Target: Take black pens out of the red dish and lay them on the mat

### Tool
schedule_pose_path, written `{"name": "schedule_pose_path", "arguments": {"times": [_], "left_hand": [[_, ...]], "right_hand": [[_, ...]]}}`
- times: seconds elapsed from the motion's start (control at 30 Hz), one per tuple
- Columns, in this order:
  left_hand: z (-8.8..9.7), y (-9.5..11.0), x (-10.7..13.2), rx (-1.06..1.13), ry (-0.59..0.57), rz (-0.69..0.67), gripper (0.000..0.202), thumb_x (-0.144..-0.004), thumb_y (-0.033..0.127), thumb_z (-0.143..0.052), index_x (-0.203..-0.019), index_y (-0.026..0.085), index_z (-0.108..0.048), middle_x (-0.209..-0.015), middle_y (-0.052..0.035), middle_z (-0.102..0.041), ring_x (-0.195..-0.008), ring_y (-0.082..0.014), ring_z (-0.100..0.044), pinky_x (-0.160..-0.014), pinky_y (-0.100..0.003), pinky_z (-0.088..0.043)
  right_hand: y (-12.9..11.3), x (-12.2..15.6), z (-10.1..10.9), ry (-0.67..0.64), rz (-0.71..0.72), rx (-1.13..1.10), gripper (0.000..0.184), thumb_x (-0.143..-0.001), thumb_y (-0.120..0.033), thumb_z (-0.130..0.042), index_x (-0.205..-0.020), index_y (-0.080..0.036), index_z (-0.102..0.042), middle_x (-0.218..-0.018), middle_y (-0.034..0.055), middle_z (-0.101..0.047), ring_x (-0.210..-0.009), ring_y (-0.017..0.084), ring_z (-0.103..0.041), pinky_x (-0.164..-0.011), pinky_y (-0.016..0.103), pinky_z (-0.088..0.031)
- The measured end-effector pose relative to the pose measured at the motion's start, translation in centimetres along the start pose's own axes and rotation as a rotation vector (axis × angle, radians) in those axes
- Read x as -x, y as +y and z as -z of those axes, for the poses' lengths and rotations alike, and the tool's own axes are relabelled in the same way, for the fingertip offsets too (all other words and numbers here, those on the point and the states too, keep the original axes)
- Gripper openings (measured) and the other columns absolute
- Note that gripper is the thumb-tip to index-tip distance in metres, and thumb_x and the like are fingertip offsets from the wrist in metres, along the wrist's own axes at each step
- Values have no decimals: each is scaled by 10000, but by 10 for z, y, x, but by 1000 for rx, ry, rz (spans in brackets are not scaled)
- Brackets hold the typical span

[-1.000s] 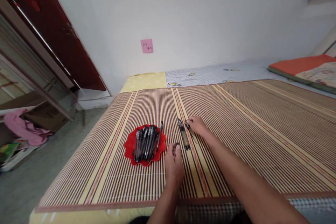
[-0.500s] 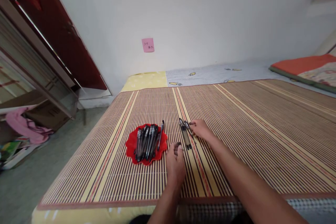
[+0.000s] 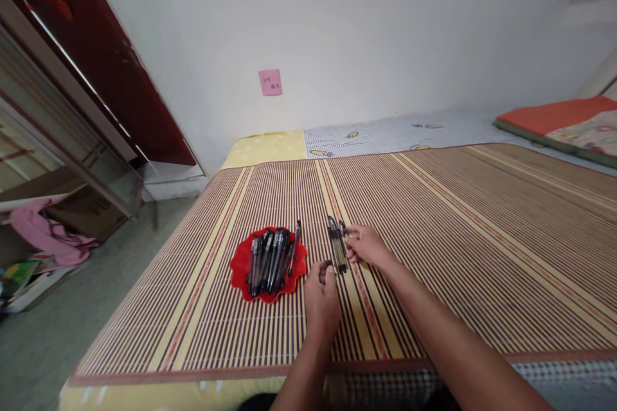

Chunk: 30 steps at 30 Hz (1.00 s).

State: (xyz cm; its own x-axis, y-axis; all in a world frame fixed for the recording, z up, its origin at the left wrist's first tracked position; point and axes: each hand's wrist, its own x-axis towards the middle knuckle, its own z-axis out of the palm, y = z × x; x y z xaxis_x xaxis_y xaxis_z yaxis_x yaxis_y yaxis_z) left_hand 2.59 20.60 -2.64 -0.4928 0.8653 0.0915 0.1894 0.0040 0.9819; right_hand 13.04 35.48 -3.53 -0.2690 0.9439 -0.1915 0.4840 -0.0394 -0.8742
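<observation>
On the striped mat, a small row of black-capped pens (image 3: 337, 249) lies side by side with clear barrels. My right hand (image 3: 365, 244) is at the right side of this row, with its thumb and fingers closed on the rightmost pen (image 3: 342, 229), which they partly cover. My left hand (image 3: 322, 298) rests just left of the pens' lower ends, loosely curled, thumb apart from the fingers, with no pen visible in it. Left of it, a red scalloped plate (image 3: 240, 277) holds several similar pens (image 3: 270, 261); one pen (image 3: 294, 248) leans on its right rim.
The striped mat (image 3: 424, 244) covers a bed against a white wall bearing a pink note (image 3: 270, 82). Folded orange bedding (image 3: 554, 117) lies at the far right. On the floor side at left are a cardboard box (image 3: 91, 209) and pink cloth (image 3: 51, 231).
My right hand has moved slightly left and down, bringing the rightmost pen, earlier slanted, straight against the others. My left hand and the red plate stay nearly still.
</observation>
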Motion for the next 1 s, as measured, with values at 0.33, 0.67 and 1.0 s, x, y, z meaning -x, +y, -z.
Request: {"name": "schedule_pose_path", "arguments": {"times": [0.33, 0.67, 1.0], "left_hand": [[1, -1, 0, -8, 0, -5, 247, -895, 340, -491, -940, 168, -663, -910, -104, -728, -869, -242, -665, -821, -372, -495], [1, 0, 1, 6, -10, 4, 258, -902, 342, -483, -962, 163, -659, -930, -115, -731, -887, -250, -668, -824, -376, -496], [-2, -3, 0, -72, 41, -34, 302, -893, 353, -480, -621, 223, -450, -585, 38, -442, -587, -151, -425, -577, -271, -329]], "right_hand": [[-11, -9, 11, 134, 122, 341, 271, -815, -144, -630, -1064, -142, -736, -779, 49, -717, -661, 147, -622, -573, 227, -375], [-9, -4, 15, 127, 165, 376, 302, -843, -136, -584, -1108, -145, -729, -1014, 96, -749, -870, 179, -672, -751, 232, -442], [-4, 116, -15, -4, 314, -90, 343, -934, -433, -448, -674, -225, -530, -574, -30, -493, -533, 147, -490, -520, 247, -385]]}}
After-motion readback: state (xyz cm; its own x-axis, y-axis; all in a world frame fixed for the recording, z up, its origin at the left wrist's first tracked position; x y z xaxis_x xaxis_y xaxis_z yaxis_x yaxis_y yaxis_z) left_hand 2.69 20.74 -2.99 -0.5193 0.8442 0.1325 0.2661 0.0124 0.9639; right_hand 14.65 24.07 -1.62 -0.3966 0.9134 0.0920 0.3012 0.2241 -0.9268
